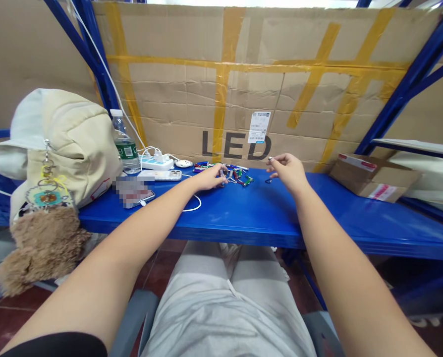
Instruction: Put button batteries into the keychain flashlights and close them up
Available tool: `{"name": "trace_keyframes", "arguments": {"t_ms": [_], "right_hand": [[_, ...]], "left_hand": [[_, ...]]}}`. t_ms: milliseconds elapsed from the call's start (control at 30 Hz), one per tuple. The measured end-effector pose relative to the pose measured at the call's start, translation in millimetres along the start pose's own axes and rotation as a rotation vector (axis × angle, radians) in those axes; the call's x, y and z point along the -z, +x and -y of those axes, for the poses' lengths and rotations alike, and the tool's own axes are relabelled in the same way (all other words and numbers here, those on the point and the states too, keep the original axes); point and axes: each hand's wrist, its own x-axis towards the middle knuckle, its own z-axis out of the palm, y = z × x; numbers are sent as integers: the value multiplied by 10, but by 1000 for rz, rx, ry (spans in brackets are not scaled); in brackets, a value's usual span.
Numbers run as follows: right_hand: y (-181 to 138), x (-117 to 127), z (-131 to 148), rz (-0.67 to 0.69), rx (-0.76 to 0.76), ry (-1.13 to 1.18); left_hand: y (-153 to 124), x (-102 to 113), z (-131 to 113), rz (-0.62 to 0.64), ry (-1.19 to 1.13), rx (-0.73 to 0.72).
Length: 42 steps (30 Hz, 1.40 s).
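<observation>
A pile of small carabiners (pixel 238 173), in blue, red, green and silver, lies on the blue tabletop near the cardboard. My left hand (pixel 209 177) is at the pile's left side, fingers pinched around what looks like a silvery carabiner (pixel 222 174). To the right of the pile, my right hand (pixel 287 171) is raised a little above the table. Between its thumb and index finger is a tiny pale metallic piece (pixel 269 158), too small to name. Just below those fingers is a small black carabiner (pixel 268 181), apart from the pile.
Behind the table stands a large taped cardboard sheet (pixel 169 109). On the left are a cream bag (pixel 76 144) with a plush charm, a water bottle (pixel 127 146), a power strip (pixel 156 162), phones (pixel 162 175) and a white cable. A small carton (pixel 373 178) sits at right.
</observation>
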Motion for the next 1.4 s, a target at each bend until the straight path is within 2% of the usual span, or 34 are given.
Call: {"name": "trace_keyframes", "arguments": {"t_ms": [167,367,633,733,833,933,1067,1200,1400], "right_hand": [[-15,-5,-10,97,18,-23],[14,-10,-11,92,-59,-32],[-16,2,-6,134,-30,-143],[-20,7,-2,130,-26,-155],[-56,-13,24,186,-16,-159],[-132,-79,64,331,-13,-197],[-240,-193,83,575,-20,-233],[-290,-244,65,704,-2,-219],[-284,-241,50,735,-5,-230]], "left_hand": [[22,142,61,-110,-24,-16],[3,397,137,-226,-75,-109],[9,497,212,-239,-108,-72],[-28,475,167,-208,-5,-84],[-66,379,65,-106,160,-117],[-88,234,-64,58,297,-158],[-96,75,-185,254,314,-183],[-94,3,-223,278,353,-234],[-86,-43,-233,272,350,-262]]}}
